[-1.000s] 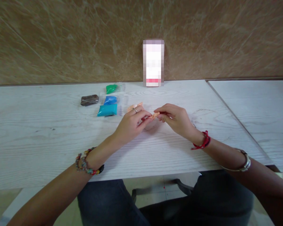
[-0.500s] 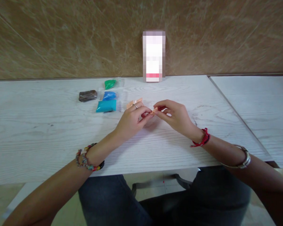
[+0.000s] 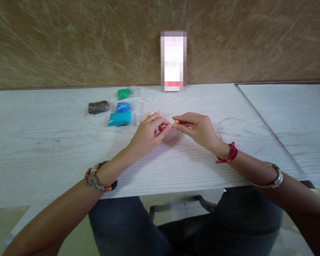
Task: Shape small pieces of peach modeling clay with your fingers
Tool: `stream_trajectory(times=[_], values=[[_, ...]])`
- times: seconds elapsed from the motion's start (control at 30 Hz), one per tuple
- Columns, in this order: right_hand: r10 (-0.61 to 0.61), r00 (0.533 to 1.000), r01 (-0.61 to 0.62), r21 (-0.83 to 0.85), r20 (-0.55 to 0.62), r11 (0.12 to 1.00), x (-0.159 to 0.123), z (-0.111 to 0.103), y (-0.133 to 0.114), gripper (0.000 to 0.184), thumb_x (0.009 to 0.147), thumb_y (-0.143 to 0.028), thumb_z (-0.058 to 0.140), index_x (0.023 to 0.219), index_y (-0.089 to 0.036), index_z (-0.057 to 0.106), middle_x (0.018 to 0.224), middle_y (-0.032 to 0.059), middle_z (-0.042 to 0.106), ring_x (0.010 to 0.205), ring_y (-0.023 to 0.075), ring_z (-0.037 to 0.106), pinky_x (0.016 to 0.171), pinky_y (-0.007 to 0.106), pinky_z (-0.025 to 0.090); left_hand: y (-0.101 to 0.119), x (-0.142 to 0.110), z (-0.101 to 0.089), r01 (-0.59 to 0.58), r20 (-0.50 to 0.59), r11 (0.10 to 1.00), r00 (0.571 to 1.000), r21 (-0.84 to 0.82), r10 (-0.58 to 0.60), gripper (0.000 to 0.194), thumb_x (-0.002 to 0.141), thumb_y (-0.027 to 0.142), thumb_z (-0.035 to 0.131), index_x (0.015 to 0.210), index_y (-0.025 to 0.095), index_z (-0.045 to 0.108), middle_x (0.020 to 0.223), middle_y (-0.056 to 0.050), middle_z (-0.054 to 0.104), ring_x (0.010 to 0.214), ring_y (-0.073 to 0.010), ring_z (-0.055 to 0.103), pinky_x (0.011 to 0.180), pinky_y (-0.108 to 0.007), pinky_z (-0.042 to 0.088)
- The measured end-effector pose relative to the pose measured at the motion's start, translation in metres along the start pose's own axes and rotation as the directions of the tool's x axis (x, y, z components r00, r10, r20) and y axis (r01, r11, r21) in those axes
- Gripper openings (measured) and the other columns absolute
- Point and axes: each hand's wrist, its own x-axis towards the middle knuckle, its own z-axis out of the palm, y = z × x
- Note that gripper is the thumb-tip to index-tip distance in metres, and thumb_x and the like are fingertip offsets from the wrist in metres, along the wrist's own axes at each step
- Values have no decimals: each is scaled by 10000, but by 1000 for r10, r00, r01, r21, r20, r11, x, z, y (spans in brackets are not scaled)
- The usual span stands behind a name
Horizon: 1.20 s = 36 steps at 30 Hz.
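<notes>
A small peach-coloured piece of modelling clay (image 3: 174, 124) is pinched between the fingertips of both hands, just above the table. My left hand (image 3: 152, 131) grips its left end, thumb against fingers. My right hand (image 3: 196, 127) pinches the other end between thumb and forefinger. Behind my left fingers lies a peach packet (image 3: 156, 113), partly covered by that hand. Left of it are clear packets of clay: a turquoise one (image 3: 119, 118), a blue one (image 3: 123, 107), a green one (image 3: 124, 94) and a brown one (image 3: 98, 107).
A phone (image 3: 173, 60), its screen blurred out, leans upright on the brown marbled wall (image 3: 69, 42) at the back. The white wood-grain table (image 3: 56, 156) has a seam (image 3: 266, 128) on the right. Its front edge runs above my legs.
The peach clay shows more between my hands and looks a little longer. My right fingers have shifted slightly. The whole view has moved a little.
</notes>
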Motion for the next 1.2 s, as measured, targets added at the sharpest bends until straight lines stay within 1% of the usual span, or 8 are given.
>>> stream_trajectory(times=[0.2,0.43,0.63,0.77,0.83,0.9,1.03,1.2], values=[[-217,974,225,-299,61,927,-1,2,2,178,832,-208,550,946,-165,680,860,51,671,756,122,599,659,246,474,-1,1,2,49,9,998,999,-33,-48,135,842,234,497,775,154,583,710,14,554,596,-77,486,590,-237,429],[-191,972,233,-430,138,872,-3,5,-3,223,831,-154,468,756,-120,675,732,62,609,643,107,530,599,229,420,-2,1,3,27,42,999,999,-28,-26,137,843,228,493,763,154,576,661,18,525,633,-96,501,648,-265,449],[-131,989,149,-446,71,883,1,0,-2,195,741,-129,487,647,-140,658,620,22,561,582,96,476,568,235,365,-1,2,-1,37,59,999,998,-32,-35,145,839,248,496,772,154,584,695,11,527,670,-104,514,691,-268,457],[106,991,-122,-254,-75,959,7,-11,8,133,686,-128,531,650,-158,655,587,-2,577,543,91,475,554,254,362,-14,2,-5,145,-23,989,989,-18,-145,144,827,263,522,799,149,605,730,3,539,616,-89,490,570,-217,421],[274,957,-274,13,-95,962,10,-16,13,133,700,-175,558,777,-156,665,612,-7,596,530,85,490,528,250,377,-23,1,-5,170,-56,984,984,49,-167,135,823,252,531,836,149,616,745,-1,537,634,-93,499,570,-213,418],[394,919,-368,305,-28,878,13,-20,16,230,723,-230,582,934,-158,638,655,-8,617,541,77,519,515,236,401,-30,0,-3,134,-18,977,991,164,-133,154,831,252,524,882,156,633,776,-10,536,695,-110,526,643,-238,443],[444,883,-443,576,150,687,14,-19,15,256,702,-318,657,897,-157,619,688,-8,632,569,61,558,537,219,451,-34,-1,2,24,87,950,995,310,-53,182,816,266,552,924,156,648,899,-54,540,895,-184,550,788,-321,469],[412,880,-463,616,235,637,13,-17,14,346,628,-427,720,782,-135,616,598,-35,589,488,46,522,488,210,453,-31,-1,4,38,159,942,983,334,-96,200,789,229,586,965,158,649,960,-80,526,938,-217,546,831,-377,477]])
